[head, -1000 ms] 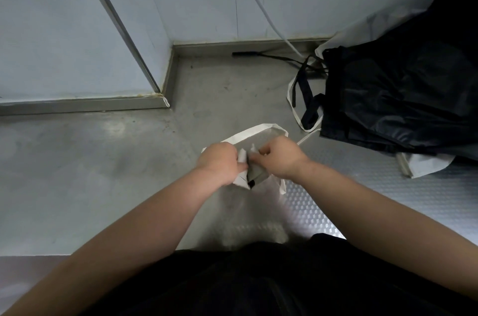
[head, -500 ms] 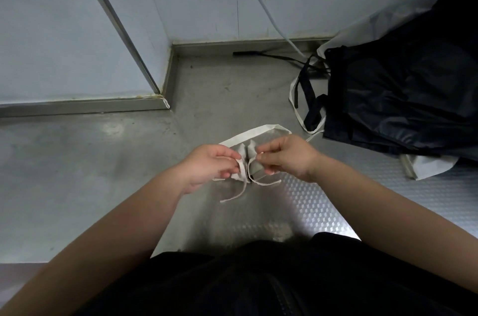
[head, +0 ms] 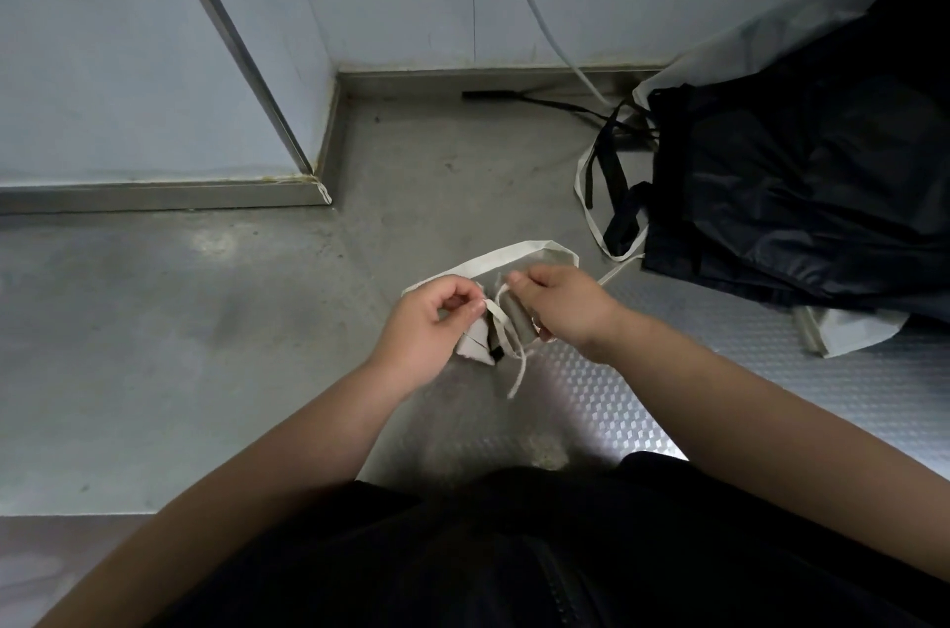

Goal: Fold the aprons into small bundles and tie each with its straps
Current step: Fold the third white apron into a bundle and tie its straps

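One pale apron bundle [head: 475, 348] sat folded between the fingers: the left hand [head: 429, 326] pinched its strap [head: 520, 370], and the right hand [head: 563, 306] clenched round the bundle's other side. The knot looked unfinished, with a tail dangling below the fingers. Beyond the right fingers lay a heap of dark aprons [head: 797, 195], unfolded on the floor [head: 205, 344] — most of the job seemed left.

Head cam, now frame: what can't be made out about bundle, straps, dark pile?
- Knot: head view, fingers of left hand and right hand cover where the strap crosses the pale bundle; tied or not, unclear.
- Black pile: head view, cut by right edge, too dark to count aprons.
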Tool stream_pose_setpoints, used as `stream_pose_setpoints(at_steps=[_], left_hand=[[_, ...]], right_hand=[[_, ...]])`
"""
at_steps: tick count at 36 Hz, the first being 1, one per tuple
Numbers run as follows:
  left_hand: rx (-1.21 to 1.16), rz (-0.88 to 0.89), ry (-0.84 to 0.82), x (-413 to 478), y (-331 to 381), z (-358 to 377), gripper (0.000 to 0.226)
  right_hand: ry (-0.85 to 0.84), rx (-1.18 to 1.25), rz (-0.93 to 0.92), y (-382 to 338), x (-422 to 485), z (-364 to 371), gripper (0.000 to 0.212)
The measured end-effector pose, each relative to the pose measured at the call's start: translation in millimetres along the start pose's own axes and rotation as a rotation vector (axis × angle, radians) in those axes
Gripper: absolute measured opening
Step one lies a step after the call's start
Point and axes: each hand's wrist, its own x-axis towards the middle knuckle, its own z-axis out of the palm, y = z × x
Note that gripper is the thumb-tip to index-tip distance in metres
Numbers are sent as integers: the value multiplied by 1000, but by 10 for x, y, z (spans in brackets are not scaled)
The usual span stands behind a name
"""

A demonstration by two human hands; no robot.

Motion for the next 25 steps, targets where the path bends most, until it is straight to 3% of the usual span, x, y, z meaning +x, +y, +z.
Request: stream_pose_setpoints(at_steps=[5, 9, 12, 16, 18, 22, 25], left_hand=[[-107, -52, 32, 39, -24, 48, 27], [-87, -72, -10, 76, 0, 48, 23], [-52, -90, -34, 110, -9, 44, 21], [-9, -86, -72, 141, 18, 15, 22], [-18, -89, -67, 157, 35, -6, 21], [-114, -158, -82, 127, 17, 0, 20], [-178, -204, -50, 86, -23, 18, 17]], right_hand=[[-40, 526, 224, -16, 3, -5, 31], [-100, 645, 276, -10, 12, -59, 31], [-134, 565, 229, -22, 17, -38, 29], [-63, -6, -74, 14, 17, 54, 31], [0, -140, -155, 8, 37, 47, 31], [-7, -31, -162, -1, 66, 5, 27], [-109, 223, -78, -14, 76, 13, 23]])
